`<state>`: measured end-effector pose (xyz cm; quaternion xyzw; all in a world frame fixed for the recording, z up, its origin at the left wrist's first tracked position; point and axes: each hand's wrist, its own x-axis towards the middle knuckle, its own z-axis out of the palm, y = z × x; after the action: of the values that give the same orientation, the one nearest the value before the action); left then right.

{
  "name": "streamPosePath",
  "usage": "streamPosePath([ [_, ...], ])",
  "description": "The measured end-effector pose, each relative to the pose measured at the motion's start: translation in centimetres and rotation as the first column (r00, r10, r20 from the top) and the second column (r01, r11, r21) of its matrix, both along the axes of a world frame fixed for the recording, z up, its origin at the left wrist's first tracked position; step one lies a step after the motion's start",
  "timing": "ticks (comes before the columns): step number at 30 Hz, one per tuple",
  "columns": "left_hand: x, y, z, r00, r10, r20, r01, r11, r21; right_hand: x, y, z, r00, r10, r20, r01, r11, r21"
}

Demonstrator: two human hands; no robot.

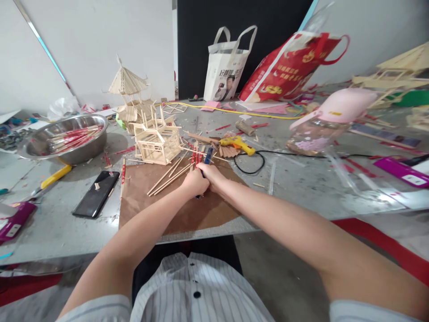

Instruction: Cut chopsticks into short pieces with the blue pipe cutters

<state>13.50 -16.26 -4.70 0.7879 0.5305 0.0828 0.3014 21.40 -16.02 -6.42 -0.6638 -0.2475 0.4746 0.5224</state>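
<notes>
My left hand [195,182] and my right hand [216,177] are closed against each other over a brown sheet [142,214]. Both wrap around a slim blue tool that looks like a utility knife [208,155]; it sticks out above and below my fingers, and its middle is hidden. Whether a stick is also pinched there I cannot tell. Thin wooden sticks [170,180] lie loose left of my hands, and red-ended sticks [195,153] just beyond them. Behind stands a small open house frame of sticks [157,143].
A steel bowl [97,145] with red-ended sticks, a phone [97,194] and a yellow-handled tool [56,176] lie left. A yellow glue gun [237,143] with a black cord, and a clear jug with a pink lid [348,105], are right. A roofed stick model [127,82] and bags [223,67] stand behind.
</notes>
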Motion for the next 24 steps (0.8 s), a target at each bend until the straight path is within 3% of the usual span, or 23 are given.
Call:
streamPosePath([
  [10,0.03,-0.03,-0.23,1.0,0.012,-0.003,-0.012,1.0,0.026,0.04,0.04,-0.04,0.998,0.002,0.057,-0.003,1.0,0.016],
  [24,-0.02,-0.42,-0.09,1.0,0.02,0.01,-0.02,0.999,0.034,0.32,0.38,-0.8,0.953,0.081,0.292,-0.1,0.994,0.052],
])
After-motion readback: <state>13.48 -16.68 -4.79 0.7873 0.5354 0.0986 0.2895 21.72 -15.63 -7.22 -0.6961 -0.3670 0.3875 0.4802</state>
